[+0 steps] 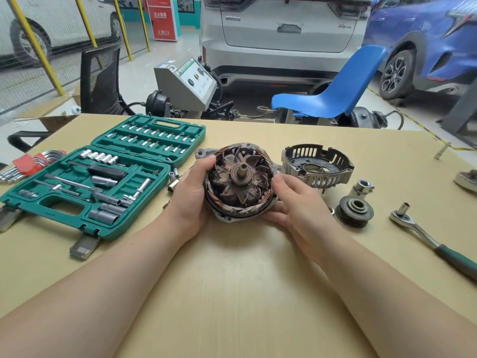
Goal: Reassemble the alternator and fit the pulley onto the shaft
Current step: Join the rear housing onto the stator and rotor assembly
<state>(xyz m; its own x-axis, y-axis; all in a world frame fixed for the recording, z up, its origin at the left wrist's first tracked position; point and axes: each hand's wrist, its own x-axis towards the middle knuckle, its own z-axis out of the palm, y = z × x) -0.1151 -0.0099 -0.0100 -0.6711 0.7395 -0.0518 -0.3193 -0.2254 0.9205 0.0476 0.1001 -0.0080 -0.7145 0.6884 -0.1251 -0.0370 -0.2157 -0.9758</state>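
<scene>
Alternator (241,183), rusty fan, copper windings exposed

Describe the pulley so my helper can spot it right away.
Start at the alternator body held in both hands mid-table. Just right of the right hand lies the pulley, a dark round wheel lying flat, grooved around its side, unlike the slotted housing behind it.

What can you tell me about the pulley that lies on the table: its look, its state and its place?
The pulley is a round, dark grey metal wheel with fine grooves around its rim and a stepped hub with an open centre hole. It looks worn and dull. It lies flat on the table, hole facing up, not on the shaft. It sits to the right of the right hand, in front of the slotted end cover. No hand touches it.
</scene>
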